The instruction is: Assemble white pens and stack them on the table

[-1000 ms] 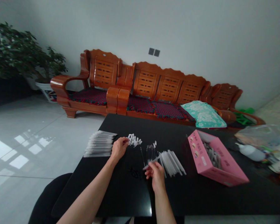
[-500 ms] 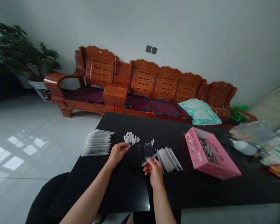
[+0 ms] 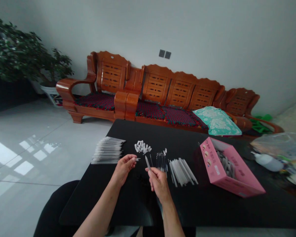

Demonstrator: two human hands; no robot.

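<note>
My left hand [image 3: 123, 169] is closed in a pinch on a small white pen cap [image 3: 137, 159]; the fingers hide part of it. My right hand [image 3: 159, 184] grips a translucent white pen barrel [image 3: 147, 162], tilted with its far end up and a little apart from the cap. Just beyond both hands is a heap of white caps [image 3: 142, 147]. Thin dark refills [image 3: 161, 161] lie right of the held barrel, and beside them a pile of loose barrels [image 3: 182, 171]. Small black pieces [image 3: 141, 179] rest between my hands, hard to make out.
A row of whitish pens with dark ends [image 3: 108, 151] lies along the left side of the black table [image 3: 128, 204]. On the right stands a pink box [image 3: 236, 184] with grey-white pieces inside. Farther right are a white bottle [image 3: 268, 162] and a plastic bag [image 3: 273, 143]. Behind is a wooden sofa [image 3: 154, 87].
My left hand has drawn back from the heap of caps with the small white cap. My right hand has turned the barrel from nearly level to pointing up and away. The view has shifted slightly.
</note>
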